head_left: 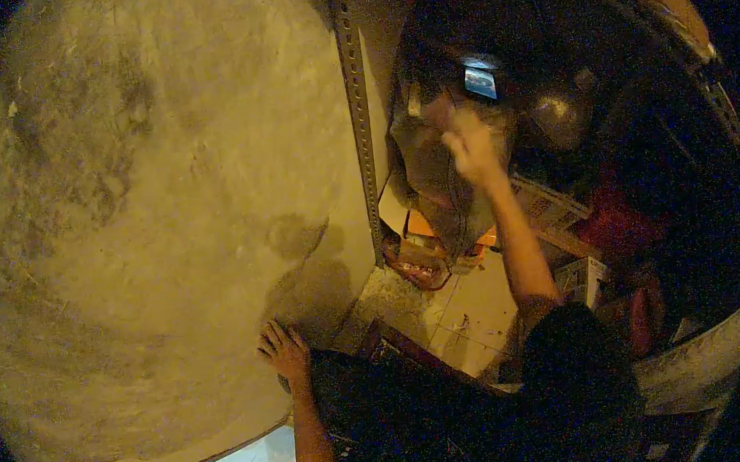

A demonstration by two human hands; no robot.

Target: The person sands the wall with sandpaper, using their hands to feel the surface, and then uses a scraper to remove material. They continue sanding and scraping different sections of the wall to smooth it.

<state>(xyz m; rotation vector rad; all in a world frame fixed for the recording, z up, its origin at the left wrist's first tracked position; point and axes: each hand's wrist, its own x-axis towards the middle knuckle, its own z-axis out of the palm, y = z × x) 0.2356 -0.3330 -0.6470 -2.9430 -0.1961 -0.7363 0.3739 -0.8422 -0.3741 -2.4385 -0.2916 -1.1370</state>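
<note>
My left hand [286, 350] is open, its fingers spread against the stained plaster wall [168, 203] beside me. My right arm stretches forward to the dark brownish cloth or bag [434, 161] hanging by the corner. Motion smears my right hand [472, 149], and I cannot tell whether its fingers hold anything. Just beyond that hand glows a small bluish lit screen [480, 82]. A rounded, dull shiny object [559, 116] is dimly seen to its right.
A perforated metal upright [359, 128] stands along the wall's edge. Below the cloth are orange pieces [419, 224] and a reddish-rimmed item [421, 270] on the tiled floor [467, 310]. Crates or boxes [550, 204] and a red cloth-like shape [617, 224] lie right, in deep shadow.
</note>
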